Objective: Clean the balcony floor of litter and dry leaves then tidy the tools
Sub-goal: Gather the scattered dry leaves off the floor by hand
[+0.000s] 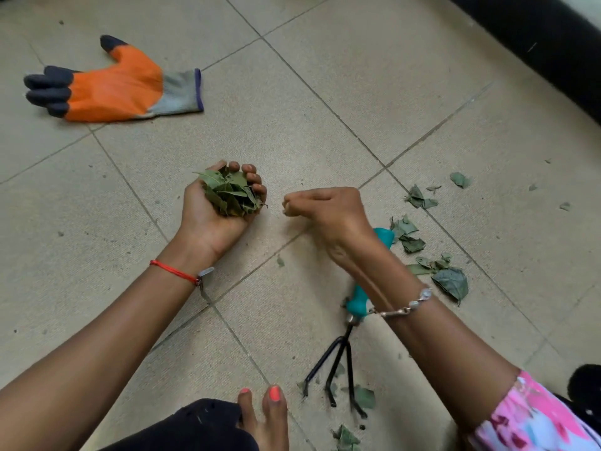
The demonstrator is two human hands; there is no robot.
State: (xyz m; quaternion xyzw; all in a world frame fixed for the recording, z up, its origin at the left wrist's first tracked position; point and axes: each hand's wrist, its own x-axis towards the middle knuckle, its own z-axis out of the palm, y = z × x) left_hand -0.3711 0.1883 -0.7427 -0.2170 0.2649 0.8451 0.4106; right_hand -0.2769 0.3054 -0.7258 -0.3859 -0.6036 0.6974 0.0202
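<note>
My left hand [214, 209] lies palm up on the tiled floor and cups a bunch of dry green leaves [232, 193], fingers curled round them. To its right, my right hand [322, 206] hovers just above the floor with its fingertips pinched together; a small pale bit may be between them, but I cannot make it out. More dry leaves [450, 279] lie scattered on the tiles to the right. A hand rake [344, 353] with a teal handle and black prongs lies on the floor, partly under my right forearm.
An orange and grey work glove [110, 84] lies flat on the floor at the upper left. A dark wall base [546, 43] runs along the upper right. My bare foot [265, 415] is at the bottom centre, with a few leaves [346, 437] beside it.
</note>
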